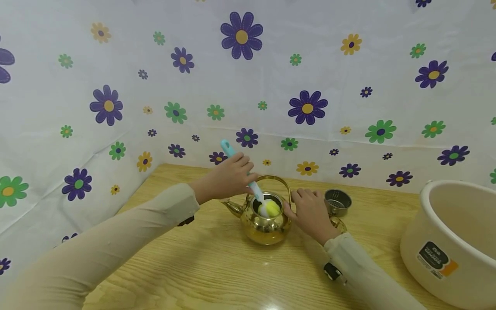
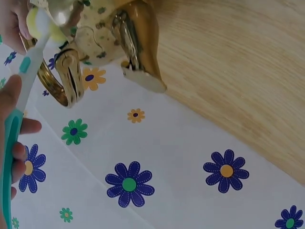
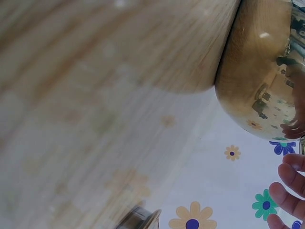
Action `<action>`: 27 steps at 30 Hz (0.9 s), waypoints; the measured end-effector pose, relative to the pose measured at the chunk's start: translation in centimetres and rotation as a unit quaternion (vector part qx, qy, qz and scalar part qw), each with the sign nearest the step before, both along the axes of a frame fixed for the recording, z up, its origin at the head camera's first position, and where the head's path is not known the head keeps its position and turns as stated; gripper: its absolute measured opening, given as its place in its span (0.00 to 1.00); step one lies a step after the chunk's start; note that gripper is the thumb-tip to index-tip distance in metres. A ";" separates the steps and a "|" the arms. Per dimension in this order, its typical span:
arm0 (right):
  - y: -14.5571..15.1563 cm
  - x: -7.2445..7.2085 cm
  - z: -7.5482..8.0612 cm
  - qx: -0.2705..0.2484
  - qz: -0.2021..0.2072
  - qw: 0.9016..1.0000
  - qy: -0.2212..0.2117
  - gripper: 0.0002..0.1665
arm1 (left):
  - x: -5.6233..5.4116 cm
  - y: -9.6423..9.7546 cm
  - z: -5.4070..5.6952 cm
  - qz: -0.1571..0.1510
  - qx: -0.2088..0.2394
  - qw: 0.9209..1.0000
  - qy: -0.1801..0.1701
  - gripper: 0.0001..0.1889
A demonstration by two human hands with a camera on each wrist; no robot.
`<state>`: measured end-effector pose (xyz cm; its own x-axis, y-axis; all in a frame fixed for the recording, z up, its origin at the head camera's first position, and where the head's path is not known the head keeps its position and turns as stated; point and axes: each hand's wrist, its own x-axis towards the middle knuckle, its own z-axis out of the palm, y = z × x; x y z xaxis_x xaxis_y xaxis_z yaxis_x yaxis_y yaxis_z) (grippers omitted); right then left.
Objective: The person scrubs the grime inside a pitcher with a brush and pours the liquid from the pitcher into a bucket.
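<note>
A shiny gold kettle (image 1: 265,230) stands on the table, its spout pointing left and its arched handle (image 1: 284,181) raised. My left hand (image 1: 232,176) grips the teal-and-white handle of a sponge brush (image 1: 228,148), which slants down to the right. Its yellow-and-white sponge head (image 1: 269,208) sits in the kettle's round mouth; the left wrist view also shows the sponge (image 2: 40,24) there. On the kettle's right side, my right hand (image 1: 311,213) holds it by the base of the handle, thumb against the body. Fingertips (image 3: 286,195) curl beside the gold body in the right wrist view.
Behind the right hand stands a perforated metal strainer (image 1: 338,202), with a gold lid (image 1: 339,224) partly hidden by the wrist. A large cream bucket (image 1: 414,241) stands at the right. Flower-printed sheeting (image 1: 263,77) hangs behind the wooden table (image 1: 193,267).
</note>
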<state>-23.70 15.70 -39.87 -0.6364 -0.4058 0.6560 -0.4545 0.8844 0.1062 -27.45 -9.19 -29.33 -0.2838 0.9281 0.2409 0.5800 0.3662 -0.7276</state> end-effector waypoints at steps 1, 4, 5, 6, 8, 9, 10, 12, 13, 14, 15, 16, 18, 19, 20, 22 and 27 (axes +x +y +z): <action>0.0 0.0 0.0 -0.001 0.001 1.000 0.001 0.15 | -0.1 0.0 0.1 -0.004 -0.004 1.000 -0.002 0.24; 0.0 0.0 0.0 -0.003 0.002 1.000 0.000 0.15 | -0.5 -0.1 0.5 -0.013 -0.017 1.000 -0.013 0.24; 0.0 0.1 0.0 -0.003 0.002 1.000 -0.001 0.15 | -0.7 -0.1 0.6 -0.015 -0.022 0.999 -0.018 0.24; 0.0 0.0 0.0 -0.004 0.001 1.000 -0.001 0.15 | -0.8 0.0 0.8 -0.015 -0.028 0.999 -0.026 0.24; -0.1 0.1 0.1 -0.005 0.001 1.000 -0.003 0.15 | -1.0 0.2 1.2 -0.014 -0.040 0.998 -0.044 0.23; -0.1 0.1 0.0 -0.005 0.001 1.000 -0.002 0.15 | -1.1 0.3 1.4 -0.013 -0.046 0.997 -0.054 0.23; -0.1 0.1 0.0 -0.005 0.001 1.000 -0.002 0.15 | -1.2 0.4 1.6 -0.011 -0.053 0.997 -0.063 0.23; -0.1 0.0 0.0 -0.004 0.002 1.000 0.002 0.15 | -1.2 0.8 2.1 -0.010 -0.066 0.995 -0.077 0.23; -0.1 0.1 0.0 -0.003 0.002 1.000 0.003 0.15 | -1.2 1.0 2.3 -0.011 -0.072 0.994 -0.082 0.23; -0.1 0.0 -0.1 -0.002 0.002 1.000 0.005 0.15 | -1.2 1.3 2.4 -0.011 -0.077 0.993 -0.087 0.23; 0.0 0.0 -0.1 0.000 0.002 1.000 0.006 0.15 | -1.2 1.5 2.6 -0.010 -0.083 0.993 -0.089 0.23; 0.0 0.0 -0.1 0.001 0.000 1.000 0.006 0.15 | -1.2 1.7 2.7 -0.009 -0.090 0.992 -0.088 0.24; -0.1 0.0 -0.1 0.004 -0.001 1.000 0.008 0.15 | -1.1 2.0 2.9 -0.004 -0.100 0.991 -0.087 0.24; -0.1 0.0 -0.2 0.005 -0.001 1.000 0.009 0.15 | -1.1 2.1 2.9 -0.001 -0.104 0.991 -0.087 0.24; -0.1 0.0 -0.2 0.006 -0.002 1.000 0.010 0.15 | -1.0 2.2 2.9 0.001 -0.106 0.991 -0.087 0.25; -0.1 0.0 -0.2 0.007 -0.002 1.000 0.012 0.16 | -1.1 2.2 2.8 0.004 -0.108 0.991 -0.083 0.25; -0.1 0.0 -0.1 0.005 0.002 1.000 0.014 0.15 | -1.2 2.2 2.8 0.009 -0.103 0.992 -0.065 0.24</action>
